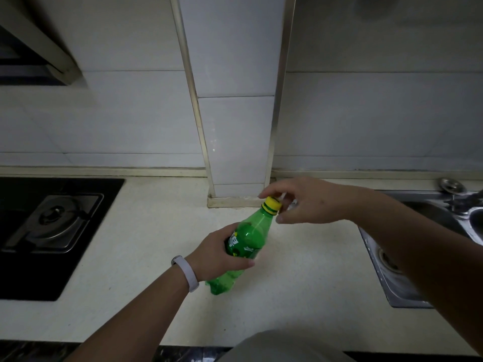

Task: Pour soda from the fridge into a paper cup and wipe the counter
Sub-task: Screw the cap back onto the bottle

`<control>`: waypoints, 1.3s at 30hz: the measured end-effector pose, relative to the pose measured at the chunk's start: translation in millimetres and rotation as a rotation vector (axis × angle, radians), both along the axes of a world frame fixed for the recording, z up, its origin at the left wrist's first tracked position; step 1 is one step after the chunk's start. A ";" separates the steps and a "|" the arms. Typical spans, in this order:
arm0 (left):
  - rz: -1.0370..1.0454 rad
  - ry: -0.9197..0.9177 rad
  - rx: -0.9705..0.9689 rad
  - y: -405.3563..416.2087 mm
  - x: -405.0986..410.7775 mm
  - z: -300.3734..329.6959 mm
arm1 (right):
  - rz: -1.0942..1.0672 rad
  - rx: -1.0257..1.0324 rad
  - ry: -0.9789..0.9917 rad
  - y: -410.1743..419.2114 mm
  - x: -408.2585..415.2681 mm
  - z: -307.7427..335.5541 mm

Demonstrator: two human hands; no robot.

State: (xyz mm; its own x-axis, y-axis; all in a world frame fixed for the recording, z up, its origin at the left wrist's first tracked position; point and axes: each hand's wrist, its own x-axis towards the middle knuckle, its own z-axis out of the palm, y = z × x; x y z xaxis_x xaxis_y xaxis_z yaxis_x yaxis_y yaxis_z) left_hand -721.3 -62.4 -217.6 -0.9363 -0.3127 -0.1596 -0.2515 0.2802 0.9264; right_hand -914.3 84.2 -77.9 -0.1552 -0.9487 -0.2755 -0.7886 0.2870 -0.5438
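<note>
Green soda bottle (pixel 245 244) tilted above pale counter (pixel 300 283), left hand (pixel 217 254) wrapped round its labelled middle, right hand (pixel 308 199) pinching yellow cap (pixel 271 204), gas hob (pixel 52 226) left, steel sink (pixel 407 273) right

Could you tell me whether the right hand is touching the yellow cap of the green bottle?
Touching. The head view shows the right hand with fingers curled around the yellow cap of the green bottle; no gap visible.
</note>
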 end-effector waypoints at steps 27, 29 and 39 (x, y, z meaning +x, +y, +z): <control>0.002 0.001 0.017 -4.6 2.3 -0.9 | -0.015 -0.061 0.024 -7.2 -1.9 -5.5; 0.003 0.005 0.016 -5.2 2.5 -1.6 | -0.021 -0.035 0.084 -9.3 -2.7 -8.3; 0.017 0.015 0.056 -6.4 3.6 -10.4 | -0.044 -0.011 0.300 -17.0 8.8 -24.4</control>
